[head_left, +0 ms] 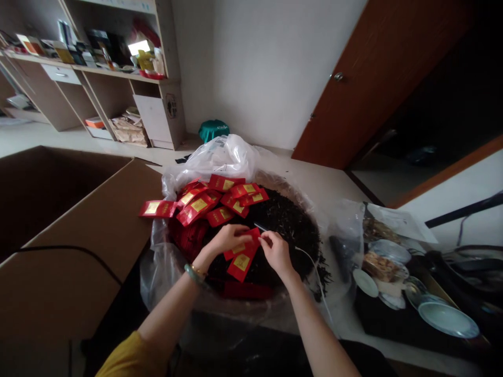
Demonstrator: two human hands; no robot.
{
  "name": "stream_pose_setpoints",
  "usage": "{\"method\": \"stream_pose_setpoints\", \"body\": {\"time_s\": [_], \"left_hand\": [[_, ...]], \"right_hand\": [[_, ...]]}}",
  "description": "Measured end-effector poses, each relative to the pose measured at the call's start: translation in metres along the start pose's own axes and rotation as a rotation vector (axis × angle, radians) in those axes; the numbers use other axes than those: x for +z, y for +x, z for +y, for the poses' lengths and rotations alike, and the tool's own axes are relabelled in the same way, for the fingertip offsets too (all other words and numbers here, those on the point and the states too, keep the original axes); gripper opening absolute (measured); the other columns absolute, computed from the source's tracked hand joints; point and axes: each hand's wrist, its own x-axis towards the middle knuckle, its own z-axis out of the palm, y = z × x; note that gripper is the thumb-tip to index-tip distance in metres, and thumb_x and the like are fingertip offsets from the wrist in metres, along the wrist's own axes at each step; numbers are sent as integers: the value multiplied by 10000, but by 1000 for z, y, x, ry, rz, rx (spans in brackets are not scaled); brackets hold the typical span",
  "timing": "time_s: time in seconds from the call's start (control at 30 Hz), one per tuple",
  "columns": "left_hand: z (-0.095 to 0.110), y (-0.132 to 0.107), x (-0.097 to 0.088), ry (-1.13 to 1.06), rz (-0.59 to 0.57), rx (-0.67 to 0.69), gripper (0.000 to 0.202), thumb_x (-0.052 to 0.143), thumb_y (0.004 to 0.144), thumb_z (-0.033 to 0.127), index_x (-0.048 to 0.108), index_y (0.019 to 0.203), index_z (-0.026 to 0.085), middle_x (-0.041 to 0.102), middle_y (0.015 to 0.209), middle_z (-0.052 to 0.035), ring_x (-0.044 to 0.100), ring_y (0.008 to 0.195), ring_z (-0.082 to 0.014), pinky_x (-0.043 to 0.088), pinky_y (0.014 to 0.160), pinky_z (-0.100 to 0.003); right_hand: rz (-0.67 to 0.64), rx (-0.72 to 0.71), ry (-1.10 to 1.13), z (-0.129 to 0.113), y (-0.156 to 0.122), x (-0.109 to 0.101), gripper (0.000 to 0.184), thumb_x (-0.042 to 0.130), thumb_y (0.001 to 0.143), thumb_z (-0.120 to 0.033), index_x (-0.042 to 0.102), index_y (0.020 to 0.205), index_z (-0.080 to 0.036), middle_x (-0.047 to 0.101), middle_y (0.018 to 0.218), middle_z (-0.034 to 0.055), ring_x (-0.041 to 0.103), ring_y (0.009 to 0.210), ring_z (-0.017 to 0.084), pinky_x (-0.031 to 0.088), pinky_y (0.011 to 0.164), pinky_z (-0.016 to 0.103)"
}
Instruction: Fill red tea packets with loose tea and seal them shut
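Note:
Both my hands are over a wide, plastic-lined container holding dark loose tea leaves (288, 214). Between them is a red tea packet (241, 262) with a gold label, its top end tilted up to the right. My right hand (278, 255) pinches the packet's upper right corner. Bent fingers of my left hand (230, 239) close at its upper left side, where a second red packet (230, 253) partly shows beneath. A thin dark object with a pale edge (261, 226) lies just beyond my fingertips. Several more red packets (198, 205) are heaped at the far left of the leaves.
Clear plastic sheeting (231, 154) bunches over the container's far rim. A large open cardboard box (90, 209) stands at left. On the right are dishes (448, 317) and a tub of brown pieces (381, 266). A white cord (317, 272) crosses the container's right side.

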Motion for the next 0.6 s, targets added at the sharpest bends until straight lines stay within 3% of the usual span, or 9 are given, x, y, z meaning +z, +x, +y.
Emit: {"method": "stream_pose_setpoints", "body": {"time_s": [0.07,0.17,0.27,0.43,0.53,0.6], "left_hand": [[-1,-18,6,62,-5,-94,300,567,795,385,715,741,130,584,569,26,465,543,-109,336,528,-213],[7,-30,8,133,-1,-102,303,533,813,320,691,652,118,552,529,27,407,521,-90,281,513,-214],[13,-33,6,148,-20,-75,268,523,819,305,716,738,138,643,624,0,480,566,-109,330,549,-212],[9,-40,3,67,89,-71,257,556,809,287,707,992,186,731,891,-44,632,758,-172,438,686,-241],[7,-44,2,82,147,-110,218,595,803,292,713,939,170,729,824,-46,640,716,-170,442,651,-237],[7,-46,2,119,153,-89,196,604,815,305,717,891,164,720,764,-39,627,660,-154,433,622,-230]], "right_hand": [[13,14,-16,-3,-2,2,172,499,859,-285,626,783,-198,625,740,56,575,670,181,476,664,291],[15,9,-72,-8,-4,4,193,549,837,-348,647,773,-194,590,712,55,564,642,177,478,642,286],[13,-26,-116,-16,-5,4,248,597,811,-380,605,636,-205,533,636,33,533,617,171,473,630,283],[26,-113,-19,-29,-7,3,286,555,834,-330,528,574,-213,549,674,43,537,679,174,480,660,289],[-29,-36,78,-32,-7,3,250,560,819,-335,535,607,-204,586,678,40,548,633,162,477,628,284],[-138,68,209,-31,-6,3,207,562,811,-354,567,676,-197,629,662,32,579,616,164,481,603,275]]}}
